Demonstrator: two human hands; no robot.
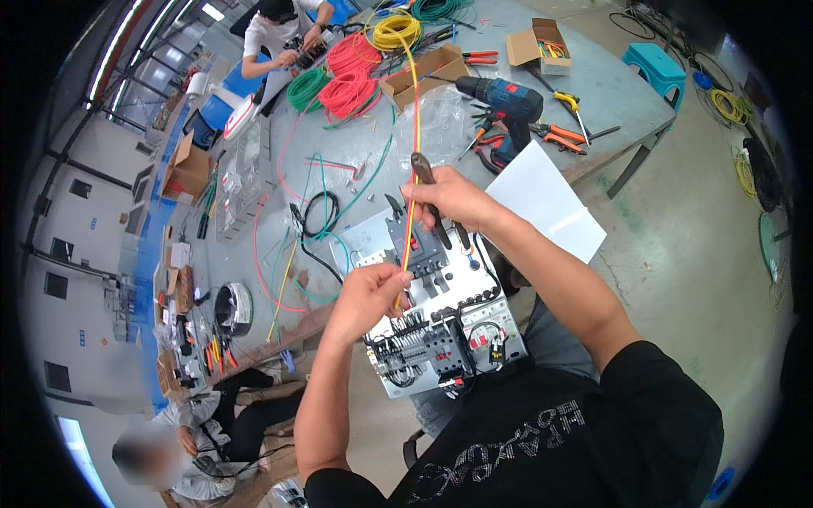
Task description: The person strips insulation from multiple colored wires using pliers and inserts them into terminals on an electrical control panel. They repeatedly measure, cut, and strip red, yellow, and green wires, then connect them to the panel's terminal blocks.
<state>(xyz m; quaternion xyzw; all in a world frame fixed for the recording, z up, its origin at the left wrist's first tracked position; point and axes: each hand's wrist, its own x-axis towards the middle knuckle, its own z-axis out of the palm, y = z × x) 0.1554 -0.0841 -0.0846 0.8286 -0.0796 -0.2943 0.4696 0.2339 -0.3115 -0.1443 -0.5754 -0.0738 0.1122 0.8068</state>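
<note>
My left hand [371, 298] pinches the lower part of a yellow wire [415, 93], which runs together with a red strand from the coils at the back of the table. Higher up, my right hand [453, 201] is closed around a dark-handled hand tool [425, 172], probably pliers; its jaws are hard to make out. The wires pass beside the fingers of that hand. Beneath both hands lies a white mounting panel [466, 284] tilted against the table's edge. It carries a grey circuit breaker [423, 251], a contactor [445, 345] and a wired terminal row [398, 356].
Yellow [396, 32], red [353, 55] and green wire coils [305, 89] lie at the back. A cordless drill [506, 102], orange-handled pliers [559, 135] and a white sheet [546, 203] are at right. One co-worker [279, 38] works across the table, another [186, 440] sits lower left.
</note>
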